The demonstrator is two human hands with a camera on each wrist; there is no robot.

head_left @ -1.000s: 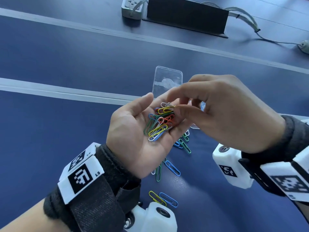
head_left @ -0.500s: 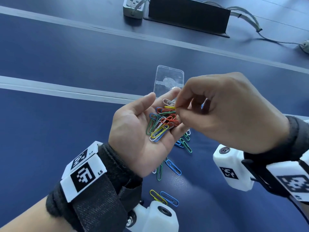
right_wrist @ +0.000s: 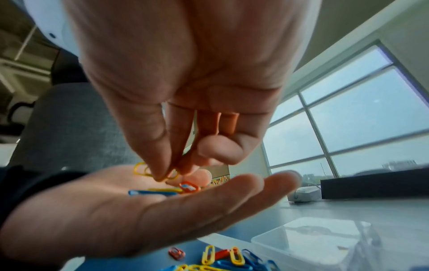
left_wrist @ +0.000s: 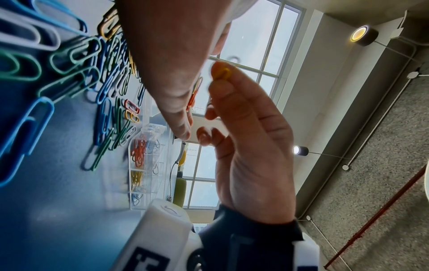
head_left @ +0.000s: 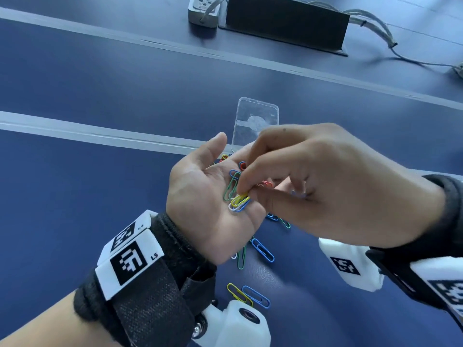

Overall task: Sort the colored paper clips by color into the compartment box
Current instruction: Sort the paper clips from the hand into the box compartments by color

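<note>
The left hand (head_left: pixel 210 196) lies palm up over the blue table (head_left: pixel 75 196), fingers relaxed and spread, cupping a small heap of paper clips (head_left: pixel 234 189) in green, blue, white and red; the right hand (head_left: pixel 333 191) comes in from three o'clock, its thumb and forefinger pinching a yellow clip (head_left: pixel 240 199) at the six o'clock edge of that heap, the other fingers curled loosely behind; in the right wrist view the yellow clip (right_wrist: pixel 148 171) sits between the fingertips (right_wrist: pixel 160 172) just above the open palm, where a blue and an orange clip lie.

Loose clips (head_left: pixel 260 250) lie on the table under and at six o'clock of the left hand, blue and green ones near the wrist, a yellow and a blue pair nearer the person; the clear lid (head_left: pixel 255 118) lies flat at twelve o'clock of the hands; the compartment box (left_wrist: pixel 141 170) shows best in the left wrist view, standing on the table beyond the scattered clips, with red, yellow and blue clips in separate compartments.

At the far edge, twelve o'clock, sit a black box (head_left: pixel 285 21) and a power strip (head_left: pixel 204 10) with cables.
</note>
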